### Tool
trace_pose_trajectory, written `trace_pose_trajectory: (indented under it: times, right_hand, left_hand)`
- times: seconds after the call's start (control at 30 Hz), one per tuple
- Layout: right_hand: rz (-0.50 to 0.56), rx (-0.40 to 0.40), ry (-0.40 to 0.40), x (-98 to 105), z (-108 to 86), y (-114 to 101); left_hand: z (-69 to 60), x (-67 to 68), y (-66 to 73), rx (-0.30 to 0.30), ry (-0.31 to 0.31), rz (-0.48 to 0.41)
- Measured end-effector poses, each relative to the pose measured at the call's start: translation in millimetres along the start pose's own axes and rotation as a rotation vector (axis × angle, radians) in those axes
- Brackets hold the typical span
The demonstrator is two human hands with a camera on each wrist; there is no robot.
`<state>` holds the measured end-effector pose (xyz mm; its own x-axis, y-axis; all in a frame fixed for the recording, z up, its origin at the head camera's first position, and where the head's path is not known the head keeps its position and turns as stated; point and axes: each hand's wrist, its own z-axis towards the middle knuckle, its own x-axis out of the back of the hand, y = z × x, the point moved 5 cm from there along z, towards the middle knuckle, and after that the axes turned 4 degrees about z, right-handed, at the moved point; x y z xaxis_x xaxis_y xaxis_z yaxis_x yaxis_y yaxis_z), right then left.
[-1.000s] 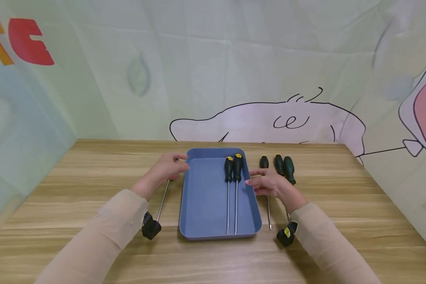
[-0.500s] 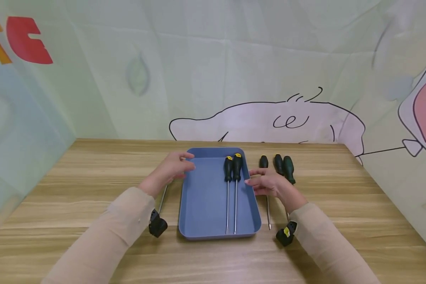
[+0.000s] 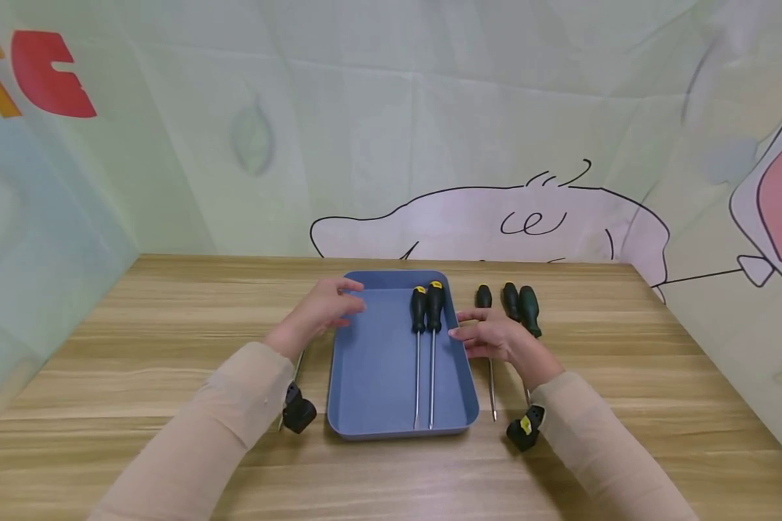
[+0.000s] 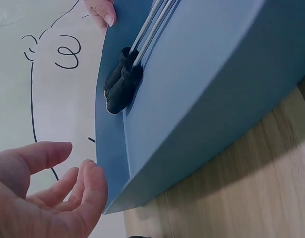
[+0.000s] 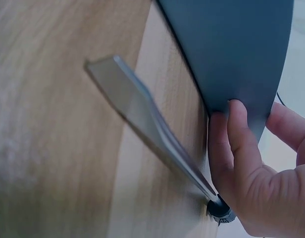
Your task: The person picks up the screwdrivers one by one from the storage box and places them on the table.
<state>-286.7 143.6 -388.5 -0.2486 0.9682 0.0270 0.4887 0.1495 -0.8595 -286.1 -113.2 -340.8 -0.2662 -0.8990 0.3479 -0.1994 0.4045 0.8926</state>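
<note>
A blue rectangular tray (image 3: 378, 362) lies on the table with two black-handled screwdrivers (image 3: 434, 307) along its right side. My left hand (image 3: 319, 307) hovers over the tray's left rim, fingers loosely bent and holding nothing; the left wrist view shows a gap between thumb and fingers (image 4: 95, 183). My right hand (image 3: 492, 336) grips the tray's right wall, with fingers (image 5: 236, 129) against the outside and the thumb over the rim. Beneath that hand runs another screwdriver (image 3: 484, 295), its flat tip (image 5: 127, 91) large in the right wrist view.
Two more screwdrivers, one black-handled (image 3: 511, 300) and one dark green (image 3: 530, 307), lie right of the tray, partly behind the right hand. Left of it, a metal shaft (image 3: 300, 364) shows beneath the left wrist. A printed cloth backdrop (image 3: 391, 145) rises behind the wooden table (image 3: 189, 311).
My left hand has moved right, from beside the tray to over its left rim. The right hand and the tray have stayed nearly still.
</note>
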Motion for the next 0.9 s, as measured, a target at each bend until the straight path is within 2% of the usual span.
trace_pose_trajectory:
  times: [0.2, 0.47, 0.9]
  right_hand:
    - [-0.001, -0.002, 0.009, 0, 0.2, 0]
    - [-0.007, -0.003, 0.018, 0, -0.7, 0]
    - [-0.015, -0.004, 0.020, 0, -0.3, 1]
  left_hand:
    - [2.9, -4.8, 0.9, -0.001, 0.008, -0.003]
    - [6.4, -11.2, 2.8, 0.027, 0.021, -0.013]
    - [13.9, -21.2, 2.4, 0.034, 0.029, -0.110]
